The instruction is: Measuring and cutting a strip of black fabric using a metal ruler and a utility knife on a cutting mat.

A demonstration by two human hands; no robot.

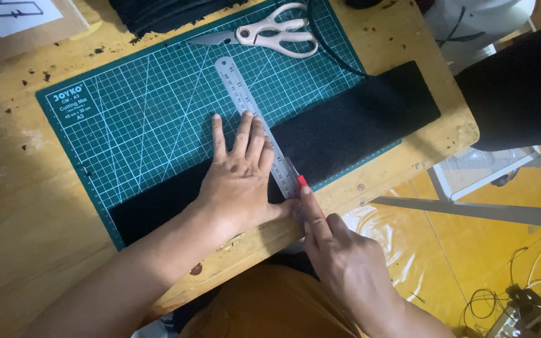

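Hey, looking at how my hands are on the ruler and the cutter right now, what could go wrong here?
The left hand presses the metal ruler with its thumb close to the cutter in the right hand; a slip could likely nick it. Only the ruler's near end is pinned, so the far end may pivot and skew the cut in the black strip. The strip overhangs the green cutting mat, so the wooden table might get scored.

light: warm, even | shadows: soft | glare: floor plastic [377, 225] | focus: sharp
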